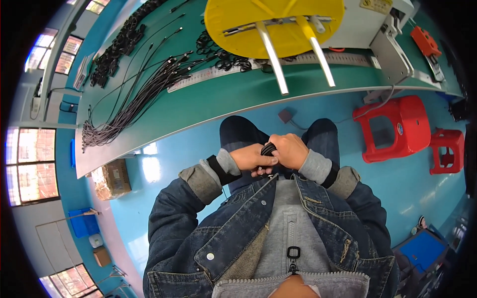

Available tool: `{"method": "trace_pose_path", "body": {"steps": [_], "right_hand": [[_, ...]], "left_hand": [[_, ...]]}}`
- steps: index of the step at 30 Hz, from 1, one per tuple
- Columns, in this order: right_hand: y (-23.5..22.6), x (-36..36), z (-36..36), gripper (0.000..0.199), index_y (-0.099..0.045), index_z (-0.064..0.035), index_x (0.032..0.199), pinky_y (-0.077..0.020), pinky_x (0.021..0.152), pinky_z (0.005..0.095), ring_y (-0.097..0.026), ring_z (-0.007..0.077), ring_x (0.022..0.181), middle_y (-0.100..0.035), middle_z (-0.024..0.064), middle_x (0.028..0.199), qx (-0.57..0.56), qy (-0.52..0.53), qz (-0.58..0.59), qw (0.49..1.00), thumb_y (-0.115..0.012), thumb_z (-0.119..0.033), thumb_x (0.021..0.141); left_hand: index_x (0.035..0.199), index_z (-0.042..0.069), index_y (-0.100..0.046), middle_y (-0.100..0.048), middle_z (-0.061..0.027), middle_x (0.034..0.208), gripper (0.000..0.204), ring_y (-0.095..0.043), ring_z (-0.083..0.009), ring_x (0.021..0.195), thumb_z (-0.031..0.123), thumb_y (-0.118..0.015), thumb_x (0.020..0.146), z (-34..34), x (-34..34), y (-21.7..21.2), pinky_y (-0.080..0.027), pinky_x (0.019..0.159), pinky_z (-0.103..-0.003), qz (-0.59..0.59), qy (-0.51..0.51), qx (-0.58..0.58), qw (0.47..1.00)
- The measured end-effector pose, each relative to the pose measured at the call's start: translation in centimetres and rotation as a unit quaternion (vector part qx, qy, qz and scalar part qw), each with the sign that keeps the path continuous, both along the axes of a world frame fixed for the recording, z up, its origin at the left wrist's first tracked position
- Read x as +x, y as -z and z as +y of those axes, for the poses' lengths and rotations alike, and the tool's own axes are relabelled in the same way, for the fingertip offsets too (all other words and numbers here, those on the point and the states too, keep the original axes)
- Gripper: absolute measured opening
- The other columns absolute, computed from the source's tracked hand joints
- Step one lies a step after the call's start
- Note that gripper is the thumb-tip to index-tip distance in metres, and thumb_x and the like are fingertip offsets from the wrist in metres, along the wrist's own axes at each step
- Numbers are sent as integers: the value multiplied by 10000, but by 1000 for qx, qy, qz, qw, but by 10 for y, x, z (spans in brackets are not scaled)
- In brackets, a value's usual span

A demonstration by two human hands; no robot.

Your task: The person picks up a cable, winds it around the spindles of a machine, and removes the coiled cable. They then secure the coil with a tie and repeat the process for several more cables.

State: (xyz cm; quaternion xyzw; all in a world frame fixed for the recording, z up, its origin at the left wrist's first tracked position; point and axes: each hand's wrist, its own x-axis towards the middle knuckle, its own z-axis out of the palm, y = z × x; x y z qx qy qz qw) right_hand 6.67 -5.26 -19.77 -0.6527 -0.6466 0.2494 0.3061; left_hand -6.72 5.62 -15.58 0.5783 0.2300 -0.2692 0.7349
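Observation:
My left hand (249, 158) and my right hand (290, 150) meet in front of my chest, above my knees. Both are closed around a small coiled bundle of black cable (268, 148), whose loops show between the fingers. Most of the bundle is hidden inside the hands. I sit back from the green workbench (208, 102), with both hands clear of it.
On the bench lie a long sheaf of black cables (134, 102), coiled cable bundles (119, 42), a metal ruler strip (218, 72) and a yellow reel (273, 25) with two white rods. Two red stools (397, 126) stand at the right. A cardboard box (112, 179) sits under the bench.

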Motion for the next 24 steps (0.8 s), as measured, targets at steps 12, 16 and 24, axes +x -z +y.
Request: {"method": "trace_pose_path", "body": {"steps": [12, 16, 24], "right_hand": [[-44, 66, 108, 207, -612, -23, 883, -438, 564, 290, -557, 191, 635, -576, 95, 693, 225, 206, -100, 947, -652, -172, 745], [-42, 66, 117, 184, -635, -28, 864, -445, 571, 303, -574, 226, 642, -603, 114, 708, 205, 209, -95, 951, -637, -180, 762], [-50, 56, 108, 192, -634, 14, 881, -452, 598, 269, -585, 156, 625, -640, 112, 721, 102, 199, 61, 973, -627, -153, 786]], "left_hand": [[863, 37, -547, -515, -9, 643, 172, -463, -66, 497, 206, -564, 838, 14, 5, -31, -390, 427, -206, -214, -389, 62, 894], [840, 31, -555, -528, -19, 655, 164, -474, -68, 507, 195, -558, 835, 31, 20, -37, -392, 432, -203, -223, -444, 95, 863], [806, 2, -562, -542, -34, 631, 102, -511, -103, 505, 96, -592, 782, 69, 71, -31, -439, 464, -222, -213, -534, 92, 813]]}}
